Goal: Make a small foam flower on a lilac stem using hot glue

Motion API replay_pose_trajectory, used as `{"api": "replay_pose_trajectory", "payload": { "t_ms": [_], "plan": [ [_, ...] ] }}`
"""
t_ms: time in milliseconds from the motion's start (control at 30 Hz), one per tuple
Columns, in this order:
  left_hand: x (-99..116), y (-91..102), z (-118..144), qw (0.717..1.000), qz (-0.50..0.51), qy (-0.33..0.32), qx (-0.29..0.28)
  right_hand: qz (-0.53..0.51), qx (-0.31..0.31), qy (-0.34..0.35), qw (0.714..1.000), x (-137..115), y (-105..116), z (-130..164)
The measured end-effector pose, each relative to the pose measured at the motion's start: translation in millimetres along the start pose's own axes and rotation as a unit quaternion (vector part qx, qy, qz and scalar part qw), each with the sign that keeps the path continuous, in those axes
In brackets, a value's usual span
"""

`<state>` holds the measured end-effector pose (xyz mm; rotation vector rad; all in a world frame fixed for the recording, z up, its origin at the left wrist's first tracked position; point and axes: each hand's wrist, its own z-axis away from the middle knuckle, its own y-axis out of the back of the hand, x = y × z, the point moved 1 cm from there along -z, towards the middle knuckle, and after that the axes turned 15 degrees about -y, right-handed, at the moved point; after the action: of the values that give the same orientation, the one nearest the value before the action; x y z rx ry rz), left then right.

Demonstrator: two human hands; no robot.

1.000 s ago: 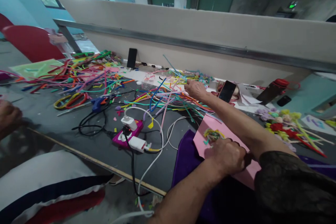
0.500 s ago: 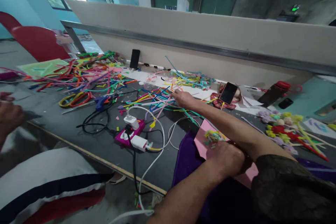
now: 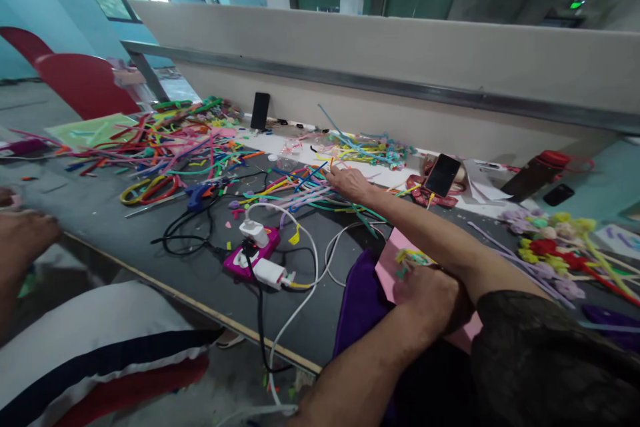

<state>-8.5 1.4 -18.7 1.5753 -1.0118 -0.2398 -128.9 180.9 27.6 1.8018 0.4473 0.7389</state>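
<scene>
risk first: my right hand point(image 3: 350, 181) is reached out across the dark grey bench point(image 3: 125, 227), into the loose heap of coloured pipe-cleaner stems point(image 3: 300, 188) near the middle of the bench. the stems are tangled and cross each other, so i judge that pulling 1 could drag several along or flick some off the near edge. the white charger cables point(image 3: 305, 260) loop right beside that heap and run to the magenta power strip with white plugs point(image 3: 253, 250); a snagged stem or my forearm could tug a plug loose. my forearm also passes just above the pink paper sheet point(image 3: 395, 267), so a sweep back could shift it.

right hand: palm down, fingers loosely spread and lying on the stems; i cannot tell if any stem is actually pinched. left hand point(image 3: 433, 297): curled almost closed near the near edge of the bench, resting on the pink sheet, right next to a small yellow-green pipe-cleaner bundle point(image 3: 413, 258); whether the fingers grip it is hidden.

rest: a black phone leaning up point(image 3: 443, 175) toward the far edge, a bunch of finished fuzzy pipe-cleaner flowers point(image 3: 545, 240) at the right end, a purple cloth point(image 3: 357, 300) under the sheet, another person's hand point(image 3: 23, 233) at the left end.
</scene>
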Motion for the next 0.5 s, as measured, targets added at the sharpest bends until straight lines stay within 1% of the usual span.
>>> {"api": "replay_pose_trajectory", "payload": {
  "t_ms": [100,200,267,300,333,367,400,433,467,500],
  "plan": [
    [-2.2,-5.5,1.4,1.0,0.003,0.001,0.026,-0.028,0.063,-0.067,0.995,14.9,18.6,-2.8],
    [-2.0,-0.9,3.5,0.999,0.014,0.001,0.052,-0.06,0.139,-0.122,0.981,32.7,37.4,1.5],
    [-2.5,6.0,3.9,0.994,0.045,0.021,0.1,-0.073,0.163,-0.149,0.973,45.1,47.3,9.4],
    [-3.4,10.0,3.7,0.987,0.076,0.038,0.137,-0.079,0.158,-0.161,0.971,51.0,51.2,14.7],
    [-4.8,14.2,3.3,0.973,0.122,0.062,0.185,-0.089,0.141,-0.175,0.97,56.4,54.4,21.0],
    [-6.8,18.5,2.9,0.949,0.178,0.089,0.243,-0.103,0.111,-0.188,0.97,61.1,57.0,28.3],
    [-9.1,23.0,2.6,0.914,0.241,0.115,0.307,-0.12,0.074,-0.204,0.969,64.9,58.9,36.6],
    [-11.5,27.4,2.4,0.867,0.303,0.137,0.372,-0.138,0.032,-0.213,0.967,67.4,60.3,46.2],
    [-13.8,31.8,2.4,0.812,0.362,0.156,0.43,-0.153,-0.006,-0.213,0.965,68.6,61.2,57.0],
    [-15.8,36.0,2.4,0.756,0.415,0.171,0.477,-0.163,-0.034,-0.206,0.964,68.4,61.6,68.9]
  ]
}}
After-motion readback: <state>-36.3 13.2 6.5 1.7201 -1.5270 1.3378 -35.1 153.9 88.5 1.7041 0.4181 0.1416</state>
